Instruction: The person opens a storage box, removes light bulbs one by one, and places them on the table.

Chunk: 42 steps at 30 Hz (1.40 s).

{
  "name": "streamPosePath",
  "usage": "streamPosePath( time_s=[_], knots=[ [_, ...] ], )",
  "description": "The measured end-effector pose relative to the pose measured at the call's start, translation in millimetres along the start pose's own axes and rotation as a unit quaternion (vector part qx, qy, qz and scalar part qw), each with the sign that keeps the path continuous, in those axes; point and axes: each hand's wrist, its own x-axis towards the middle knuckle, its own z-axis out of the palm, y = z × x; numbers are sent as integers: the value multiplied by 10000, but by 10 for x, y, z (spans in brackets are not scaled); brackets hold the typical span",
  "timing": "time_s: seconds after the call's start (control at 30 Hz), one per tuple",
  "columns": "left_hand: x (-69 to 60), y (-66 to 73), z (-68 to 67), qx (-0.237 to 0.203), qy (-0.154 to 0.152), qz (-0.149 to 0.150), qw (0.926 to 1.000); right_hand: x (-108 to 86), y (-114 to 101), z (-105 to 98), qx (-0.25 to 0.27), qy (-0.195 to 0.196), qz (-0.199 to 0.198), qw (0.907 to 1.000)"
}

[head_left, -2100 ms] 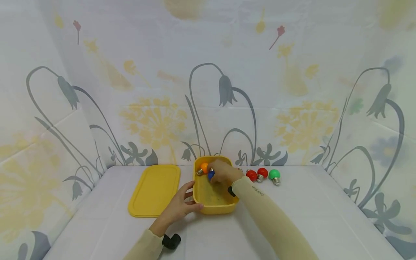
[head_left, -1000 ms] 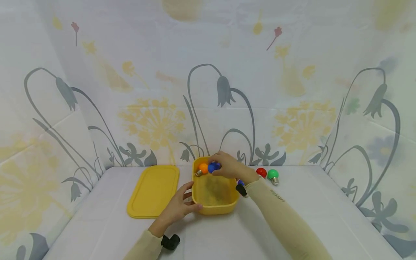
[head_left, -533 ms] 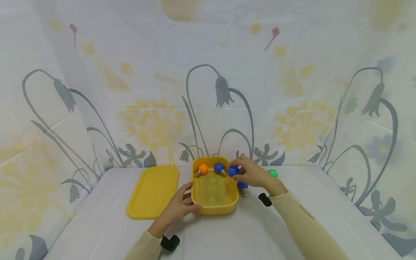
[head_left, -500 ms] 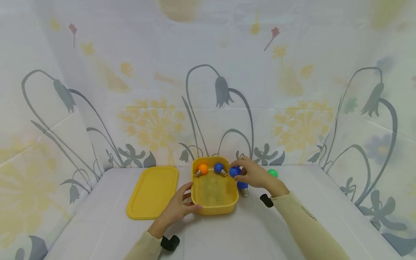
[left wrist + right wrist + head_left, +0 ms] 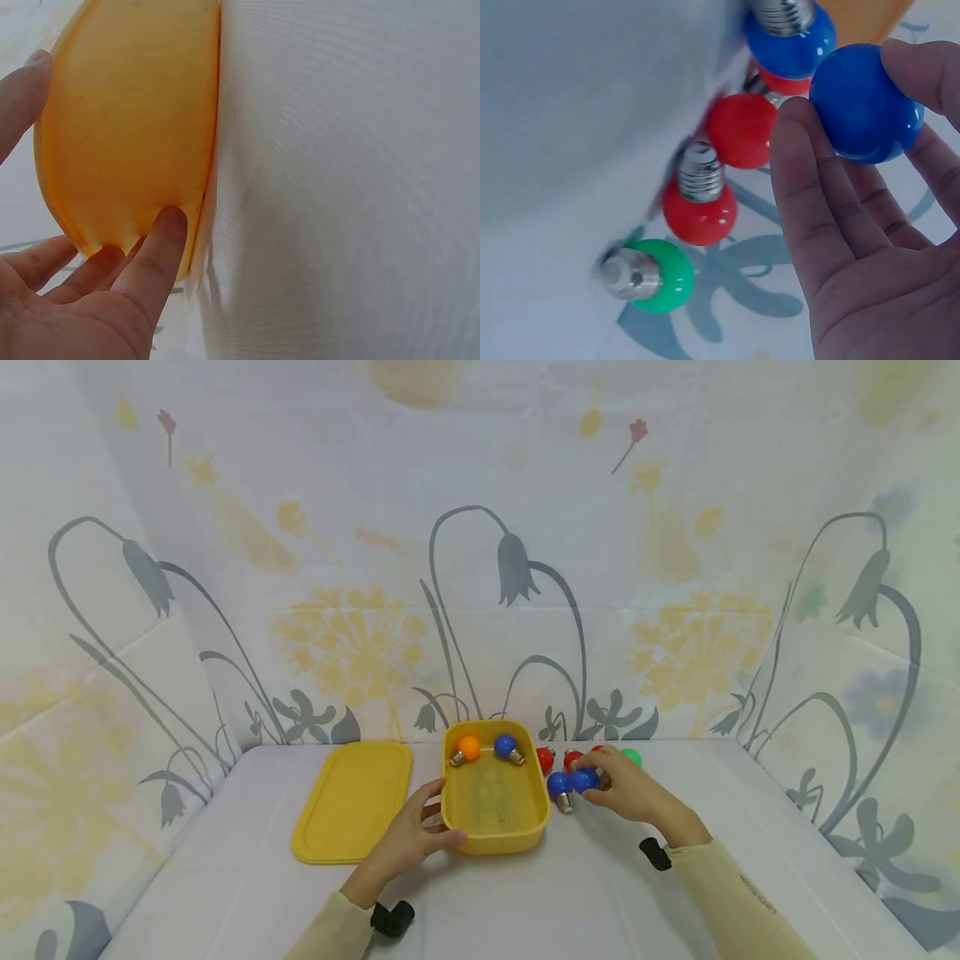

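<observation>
A yellow plastic box (image 5: 495,837) stands mid-table. My left hand (image 5: 411,833) holds its near left corner, thumb on the near wall and fingers on the left side; in the left wrist view the fingertips press its wall (image 5: 127,112). Inside at the back lie an orange light bulb (image 5: 469,747) and a blue light bulb (image 5: 505,745). Right of the box, my right hand (image 5: 633,789) pinches another blue light bulb (image 5: 585,780) between thumb and fingers; its base is hidden. Close by is a third blue light bulb (image 5: 559,783), beside the box.
Behind the right hand lie three red light bulbs (image 5: 544,758), partly covered in the head view. A green light bulb (image 5: 632,757) lies farthest right. A yellow lid (image 5: 356,802) lies flat left of the box. A patterned cloth wall (image 5: 480,635) closes off the back.
My right hand has lifted a blue light bulb out of the box, over its right rim, and moved it right and down beside the other blue one. The left hand has stayed on the box.
</observation>
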Motion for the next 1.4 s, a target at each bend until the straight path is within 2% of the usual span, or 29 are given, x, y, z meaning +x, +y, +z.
streamPosePath(
  time_s=[0.23, 0.4, 0.7, 1.23, 1.4],
  knots=[
    [25, 0, -8, 54, -17, 14, 10000, -63, 161, 75, -397, -13, 185, 9990],
    [32, -3, -9, 54, -1, -8, 10000, -56, 211, 118, -351, -132, 225, 9990],
    [18, -11, 4, 43, 39, -52, 10000, -70, 216, 158, -338, -272, 240, 9988],
    [15, -3, 8, -28, 34, -12, 10000, -70, 219, 175, -495, -216, 393, 9978],
    [27, -10, 3, -37, 32, -13, 10000, -77, 205, 165, -426, -228, 571, 9972]
  ],
)
